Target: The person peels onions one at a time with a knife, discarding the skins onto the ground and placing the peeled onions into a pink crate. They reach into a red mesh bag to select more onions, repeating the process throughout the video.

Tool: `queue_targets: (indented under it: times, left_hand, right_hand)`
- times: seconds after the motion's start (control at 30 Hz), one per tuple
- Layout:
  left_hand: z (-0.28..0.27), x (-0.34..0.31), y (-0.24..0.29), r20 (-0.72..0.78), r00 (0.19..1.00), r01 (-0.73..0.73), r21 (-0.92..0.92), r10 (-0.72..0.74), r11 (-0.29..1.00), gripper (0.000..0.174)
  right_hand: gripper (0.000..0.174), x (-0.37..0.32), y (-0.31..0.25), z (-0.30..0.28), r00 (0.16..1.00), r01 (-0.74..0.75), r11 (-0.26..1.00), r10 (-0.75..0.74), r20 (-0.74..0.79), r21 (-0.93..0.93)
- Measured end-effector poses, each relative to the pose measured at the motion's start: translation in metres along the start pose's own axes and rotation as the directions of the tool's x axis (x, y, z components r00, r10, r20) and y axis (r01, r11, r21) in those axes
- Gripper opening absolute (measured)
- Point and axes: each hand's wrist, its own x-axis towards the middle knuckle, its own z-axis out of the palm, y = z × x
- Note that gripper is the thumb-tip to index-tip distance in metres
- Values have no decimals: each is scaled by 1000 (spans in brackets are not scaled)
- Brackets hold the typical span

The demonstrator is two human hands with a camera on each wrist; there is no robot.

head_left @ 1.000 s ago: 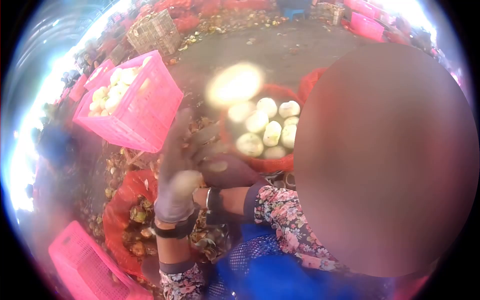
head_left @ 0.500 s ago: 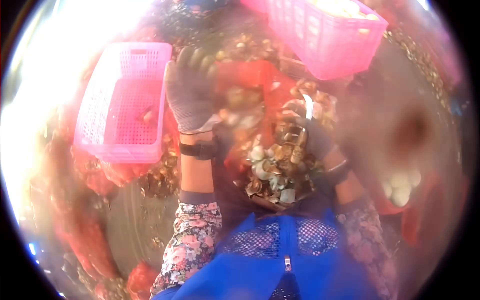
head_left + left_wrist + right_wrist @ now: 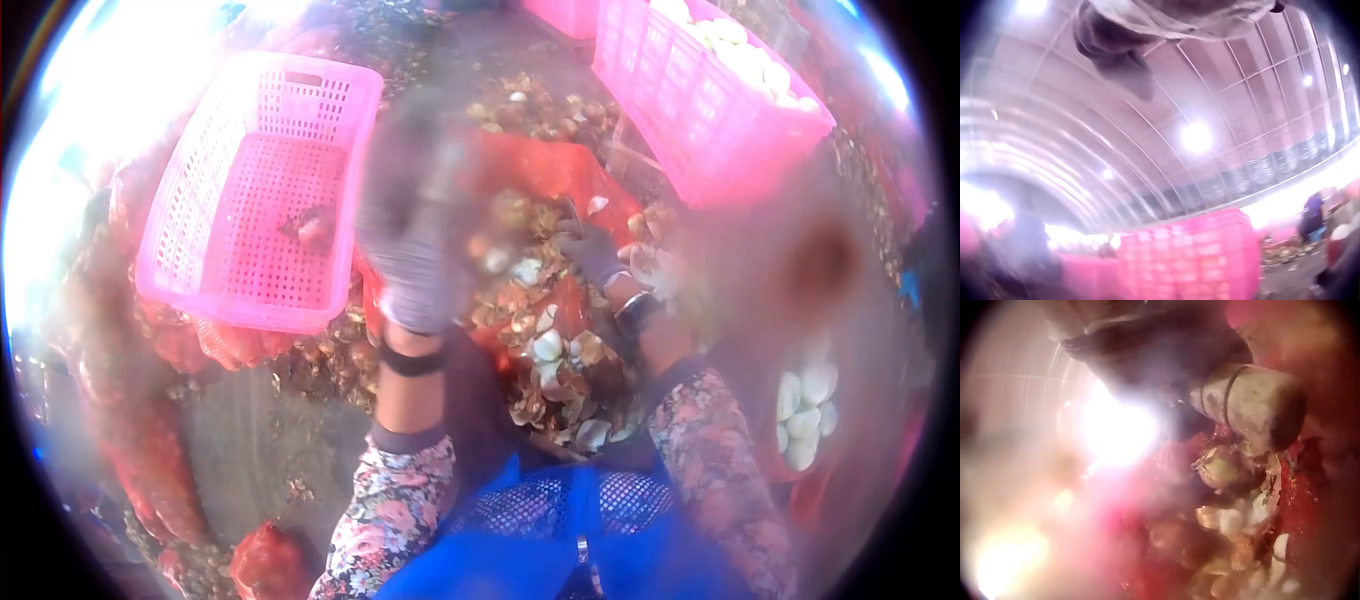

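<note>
Since the earlier frame, the right hand (image 3: 600, 255) has been brought closer to the onions in the red sack (image 3: 565, 170). Nearest the body, pale peelings (image 3: 560, 375) are heaped between the sleeves (image 3: 400, 490). A wooden handle (image 3: 1254, 403) is gripped by the right hand, its fingers curled round it; just below the handle's end, an onion (image 3: 1219, 467) is seen among skins, and whether it is touched cannot be told. The left hand (image 3: 412, 235) is held beside the pink crate (image 3: 265, 200), in which a small reddish scrap (image 3: 315, 230) is seen; its fingers are blurred, and whether they are spread or pressed together cannot be told. Farther off, peeled onions (image 3: 745, 55) are held in a second crate (image 3: 710, 110).
</note>
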Motion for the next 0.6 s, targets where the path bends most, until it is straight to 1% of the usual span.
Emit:
queue_targets:
  times: [0.07,0.1,0.13,0.2,0.3,0.37,0.4,0.43,0.47,0.5,0.53,0.6]
  left_hand:
    - [16,-20,-13,32,982,187,-6,-186,982,29]
    - [26,-28,-3,75,908,414,-15,-412,910,28]
    - [32,-36,-6,171,856,515,-215,-487,830,28]
    - [45,-47,-4,262,791,605,-203,-552,770,30]
    - [65,-71,-11,292,820,555,-189,-493,810,31]
    - [80,-98,-16,311,844,495,-133,-438,859,32]
    - [87,-119,-22,323,854,459,-102,-407,883,32]
    - [91,-140,-30,354,856,399,13,-377,917,33]
    - [103,-163,-37,395,827,413,57,-400,909,33]
    - [140,-194,-72,434,803,381,155,-409,912,34]
    - [138,-189,-52,435,796,377,189,-421,907,36]
    - [140,-198,-49,443,805,402,84,-395,912,37]
  right_hand:
    - [45,11,-13,4,995,92,988,-97,-33,-122]
    - [45,14,-18,4,991,115,980,-124,-50,-164]
    - [45,18,-20,7,987,134,971,-149,-63,-198]
    - [45,26,-21,9,982,159,960,-178,-66,-232]
    - [46,36,-15,5,975,182,948,-209,-80,-261]
    - [46,36,-8,-2,966,214,939,-245,-84,-269]
    - [47,35,1,-4,959,241,933,-271,-81,-266]
    - [47,37,10,-8,951,273,927,-301,-75,-257]
    - [47,33,21,-21,956,249,930,-281,-84,-271]
    - [47,38,48,-45,959,244,933,-273,-77,-267]
    - [47,34,51,-46,963,234,941,-259,-74,-245]
    - [48,27,58,-45,967,229,948,-246,-58,-220]
